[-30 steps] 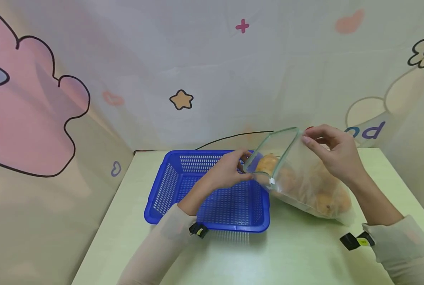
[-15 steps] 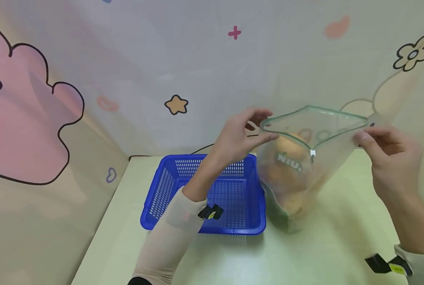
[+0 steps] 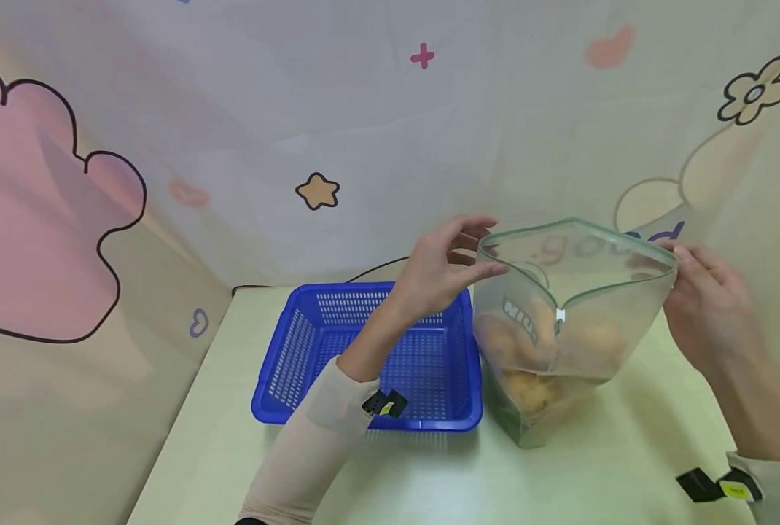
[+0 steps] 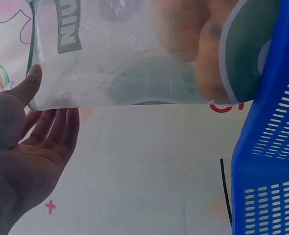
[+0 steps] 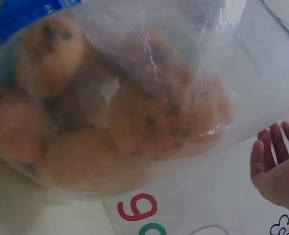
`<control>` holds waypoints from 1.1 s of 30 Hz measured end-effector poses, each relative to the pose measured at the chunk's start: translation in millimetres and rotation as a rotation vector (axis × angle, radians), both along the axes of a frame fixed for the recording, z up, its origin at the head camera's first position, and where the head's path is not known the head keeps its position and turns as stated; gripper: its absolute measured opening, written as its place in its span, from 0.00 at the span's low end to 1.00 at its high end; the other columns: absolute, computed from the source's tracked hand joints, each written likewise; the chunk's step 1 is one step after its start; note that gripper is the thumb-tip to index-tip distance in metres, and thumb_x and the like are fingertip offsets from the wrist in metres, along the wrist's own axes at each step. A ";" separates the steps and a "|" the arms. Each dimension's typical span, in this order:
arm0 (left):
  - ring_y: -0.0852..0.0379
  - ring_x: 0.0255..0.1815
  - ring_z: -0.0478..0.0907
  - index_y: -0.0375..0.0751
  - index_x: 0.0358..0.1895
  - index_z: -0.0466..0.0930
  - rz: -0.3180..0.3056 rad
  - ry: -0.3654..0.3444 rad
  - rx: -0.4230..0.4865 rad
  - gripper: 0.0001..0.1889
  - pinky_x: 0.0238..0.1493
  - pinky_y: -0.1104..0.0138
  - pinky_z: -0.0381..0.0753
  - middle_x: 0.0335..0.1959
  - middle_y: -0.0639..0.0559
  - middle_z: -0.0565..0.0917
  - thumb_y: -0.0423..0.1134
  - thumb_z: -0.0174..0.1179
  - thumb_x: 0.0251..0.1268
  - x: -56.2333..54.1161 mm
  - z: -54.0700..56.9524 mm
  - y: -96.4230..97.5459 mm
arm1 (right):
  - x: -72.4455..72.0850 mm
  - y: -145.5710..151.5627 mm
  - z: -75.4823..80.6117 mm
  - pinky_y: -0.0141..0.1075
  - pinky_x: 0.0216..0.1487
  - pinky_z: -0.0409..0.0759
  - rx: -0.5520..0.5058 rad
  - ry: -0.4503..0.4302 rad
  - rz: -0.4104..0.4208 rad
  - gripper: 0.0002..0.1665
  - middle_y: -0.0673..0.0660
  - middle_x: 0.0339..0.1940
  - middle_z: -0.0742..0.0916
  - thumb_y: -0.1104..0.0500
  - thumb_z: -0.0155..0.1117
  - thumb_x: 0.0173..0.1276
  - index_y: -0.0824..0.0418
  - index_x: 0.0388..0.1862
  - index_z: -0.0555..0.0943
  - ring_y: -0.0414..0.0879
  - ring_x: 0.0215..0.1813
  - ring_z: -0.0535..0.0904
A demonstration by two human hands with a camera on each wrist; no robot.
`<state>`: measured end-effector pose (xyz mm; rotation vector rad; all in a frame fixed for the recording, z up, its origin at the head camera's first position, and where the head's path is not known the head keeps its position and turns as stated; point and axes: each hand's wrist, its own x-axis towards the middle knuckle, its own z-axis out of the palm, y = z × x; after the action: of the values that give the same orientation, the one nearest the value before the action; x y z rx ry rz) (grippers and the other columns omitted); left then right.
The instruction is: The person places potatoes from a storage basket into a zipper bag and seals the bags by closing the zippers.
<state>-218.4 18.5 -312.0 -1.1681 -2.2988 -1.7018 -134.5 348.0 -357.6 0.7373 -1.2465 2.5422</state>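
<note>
A translucent zip bag (image 3: 590,310) with a green-edged mouth and a white slider (image 3: 560,315) stands on the table, right of a blue basket (image 3: 423,425). Its mouth is spread wide and faces up. Inside are several yellow-brown, dark-spotted lumps (image 5: 159,115) that look like potatoes, blurred by the plastic. My left hand (image 3: 432,268) holds the mouth's left corner, thumb in front and fingers behind; the left wrist view shows this grip too. At the right corner my right hand (image 3: 718,313) pinches the edge, some fingers showing through the plastic.
The basket's mesh floor (image 3: 419,368) shows with nothing lying on it in the visible part. Behind the pale green table (image 3: 390,481) hangs a printed cloth (image 3: 377,109); another stretch of cloth covers the left side. A thin black line runs behind the basket.
The bag has swung from lying tilted toward the basket to standing more upright, its mouth now wider and facing up. My right hand has moved right; the left has risen slightly.
</note>
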 end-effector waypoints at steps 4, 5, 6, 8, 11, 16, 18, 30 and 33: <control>0.52 0.57 0.83 0.40 0.74 0.72 0.030 0.031 -0.014 0.33 0.56 0.70 0.84 0.59 0.45 0.82 0.36 0.74 0.68 5.3 -0.7 3.4 | -23.7 3.6 8.3 0.35 0.64 0.79 0.189 -0.107 0.132 0.26 0.60 0.60 0.89 0.65 0.33 0.90 0.70 0.68 0.79 0.49 0.64 0.84; 0.52 0.59 0.81 0.40 0.75 0.70 0.061 0.064 -0.029 0.34 0.58 0.70 0.83 0.61 0.45 0.79 0.36 0.73 0.69 10.3 -1.2 4.3 | -29.7 2.2 9.2 0.37 0.67 0.76 0.237 -0.085 0.176 0.27 0.60 0.63 0.88 0.64 0.32 0.90 0.69 0.70 0.78 0.49 0.67 0.81; 0.52 0.62 0.79 0.39 0.75 0.68 0.107 0.111 -0.042 0.33 0.60 0.70 0.81 0.63 0.44 0.77 0.36 0.72 0.71 17.0 -1.7 5.8 | -35.4 -0.2 10.1 0.39 0.71 0.73 0.279 -0.055 0.216 0.28 0.60 0.66 0.86 0.64 0.30 0.90 0.69 0.72 0.77 0.50 0.70 0.79; 0.51 0.63 0.76 0.37 0.73 0.69 0.206 0.236 -0.068 0.29 0.61 0.70 0.79 0.64 0.42 0.74 0.36 0.68 0.74 36.3 -3.4 8.9 | -44.6 -6.3 10.4 0.42 0.76 0.65 0.321 0.038 0.291 0.30 0.62 0.70 0.83 0.64 0.26 0.90 0.70 0.74 0.74 0.54 0.75 0.74; 0.55 0.54 0.75 0.37 0.61 0.74 0.312 0.425 -0.127 0.18 0.54 0.73 0.77 0.55 0.45 0.74 0.40 0.65 0.76 75.1 -8.0 14.8 | -51.6 -16.1 10.0 0.46 0.78 0.60 0.329 0.162 0.349 0.32 0.65 0.74 0.79 0.66 0.20 0.88 0.73 0.76 0.69 0.58 0.78 0.69; 0.68 0.38 0.69 0.45 0.42 0.74 0.302 0.574 -0.231 0.23 0.37 0.83 0.69 0.38 0.59 0.73 0.57 0.74 0.63 123.4 -17.2 30.2 | -49.6 -27.9 11.3 0.45 0.75 0.63 0.296 0.132 0.250 0.30 0.65 0.68 0.83 0.68 0.24 0.88 0.75 0.74 0.71 0.57 0.72 0.74; 0.69 0.35 0.68 0.47 0.39 0.74 0.322 0.603 -0.259 0.21 0.34 0.84 0.67 0.37 0.61 0.72 0.56 0.75 0.62 128.8 -19.1 34.5 | -46.9 -31.4 11.7 0.42 0.71 0.72 0.284 0.037 0.154 0.25 0.62 0.62 0.86 0.68 0.33 0.89 0.73 0.69 0.76 0.53 0.66 0.79; 0.58 0.38 0.84 0.38 0.47 0.79 0.166 0.117 -0.050 0.07 0.37 0.71 0.85 0.39 0.49 0.85 0.38 0.66 0.77 25.6 30.6 -1.6 | -32.0 -13.1 58.3 0.31 0.37 0.80 -0.063 -0.051 -0.555 0.08 0.63 0.30 0.86 0.76 0.69 0.69 0.83 0.38 0.80 0.48 0.33 0.81; 0.58 0.36 0.85 0.40 0.48 0.79 0.166 0.086 -0.020 0.08 0.35 0.67 0.85 0.37 0.49 0.85 0.39 0.65 0.78 -3.5 30.0 -3.3 | -18.1 -4.9 61.0 0.31 0.39 0.82 -0.022 -0.037 -0.746 0.11 0.63 0.30 0.85 0.74 0.72 0.67 0.84 0.37 0.79 0.48 0.32 0.79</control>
<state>-221.9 15.2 -282.0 -1.0010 -2.2945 -1.5446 -152.5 343.1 -296.6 0.1565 -1.2046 1.9491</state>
